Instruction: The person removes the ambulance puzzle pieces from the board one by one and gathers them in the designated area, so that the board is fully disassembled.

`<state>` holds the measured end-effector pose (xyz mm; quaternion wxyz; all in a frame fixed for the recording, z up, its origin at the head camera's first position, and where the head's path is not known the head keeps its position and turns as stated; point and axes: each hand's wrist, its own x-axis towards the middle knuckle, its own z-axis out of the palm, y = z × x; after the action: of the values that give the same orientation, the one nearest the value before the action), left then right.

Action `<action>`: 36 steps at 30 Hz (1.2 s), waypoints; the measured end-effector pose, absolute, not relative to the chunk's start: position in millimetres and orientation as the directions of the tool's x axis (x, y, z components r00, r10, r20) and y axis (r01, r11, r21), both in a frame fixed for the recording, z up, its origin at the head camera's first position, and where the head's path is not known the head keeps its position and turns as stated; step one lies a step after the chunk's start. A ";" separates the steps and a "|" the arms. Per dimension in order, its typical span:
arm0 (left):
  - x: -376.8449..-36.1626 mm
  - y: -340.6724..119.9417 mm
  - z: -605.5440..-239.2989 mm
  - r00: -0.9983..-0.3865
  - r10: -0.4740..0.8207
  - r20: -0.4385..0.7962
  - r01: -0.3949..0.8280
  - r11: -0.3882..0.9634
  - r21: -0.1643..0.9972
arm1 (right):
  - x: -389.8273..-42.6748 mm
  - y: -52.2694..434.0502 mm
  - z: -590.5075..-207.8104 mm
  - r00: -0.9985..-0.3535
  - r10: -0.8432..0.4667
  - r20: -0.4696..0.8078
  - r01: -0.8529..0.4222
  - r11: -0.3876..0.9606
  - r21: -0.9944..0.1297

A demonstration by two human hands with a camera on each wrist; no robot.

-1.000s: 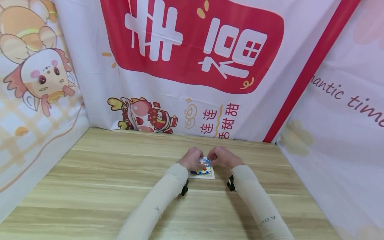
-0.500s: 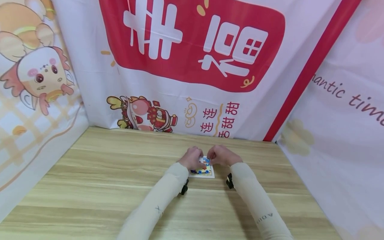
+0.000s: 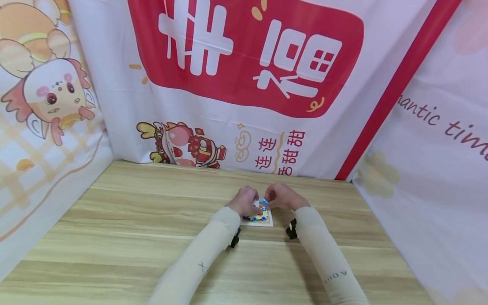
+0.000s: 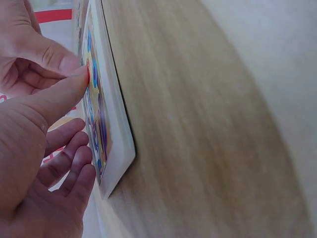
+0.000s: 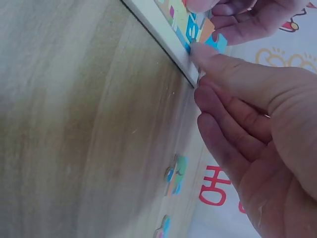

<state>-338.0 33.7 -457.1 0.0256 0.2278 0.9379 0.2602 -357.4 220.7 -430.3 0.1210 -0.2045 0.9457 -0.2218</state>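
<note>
I kept the puzzle board as reference: a flat, white-framed square lying on the wood-grain tabletop. My left hand rested on the board's left part, thumb pressing the glossy printed face, fingers relaxed. My right hand pinched a blue puzzle piece at the board's far right corner. Two loose pieces lay beyond the board.
</note>
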 end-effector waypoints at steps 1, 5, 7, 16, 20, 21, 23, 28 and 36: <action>-338.1 33.5 -457.2 -0.896 0.439 0.067 0.411 0.762 0.500 | -357.5 221.9 -431.5 -0.889 -0.441 -0.125 -0.333 0.809 -0.484; -338.0 33.0 -457.1 -0.899 0.435 0.050 0.398 0.765 0.507 | -357.6 225.3 -436.7 -0.899 -0.434 -0.061 -0.339 0.777 -0.530; -337.6 32.6 -456.7 -0.899 0.435 0.044 0.395 0.766 0.508 | -357.5 226.7 -438.7 -0.903 -0.428 -0.041 -0.337 0.764 -0.551; -335.2 31.4 -454.3 -0.897 0.437 0.057 0.401 0.755 0.519 | -356.2 242.7 -441.1 -0.916 -0.400 0.003 -0.316 0.719 -0.619; -335.0 31.4 -454.6 -0.898 0.436 0.056 0.401 0.760 0.512 | -356.5 259.3 -439.4 -0.934 -0.356 -0.019 -0.265 0.730 -0.630; -334.9 31.4 -454.7 -0.898 0.436 0.055 0.400 0.762 0.509 | -356.3 264.5 -438.7 -0.941 -0.338 -0.027 -0.245 0.733 -0.634; -335.1 31.5 -455.1 -0.900 0.434 0.049 0.397 0.766 0.505 | -355.0 275.3 -435.9 -0.949 -0.311 -0.044 -0.212 0.738 -0.640; -335.1 32.0 -455.3 -0.903 0.429 0.042 0.389 0.770 0.506 | -350.6 306.0 -429.4 -0.958 -0.285 -0.034 -0.200 0.748 -0.633; -334.0 33.2 -454.9 -0.902 0.430 0.044 0.392 0.769 0.506 | -341.5 356.5 -426.5 -0.966 -0.257 0.042 -0.227 0.756 -0.614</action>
<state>-334.0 33.2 -454.9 0.0371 0.2187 0.9397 0.2604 -341.5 356.5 -426.5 0.0226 -0.1292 0.9366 -0.3249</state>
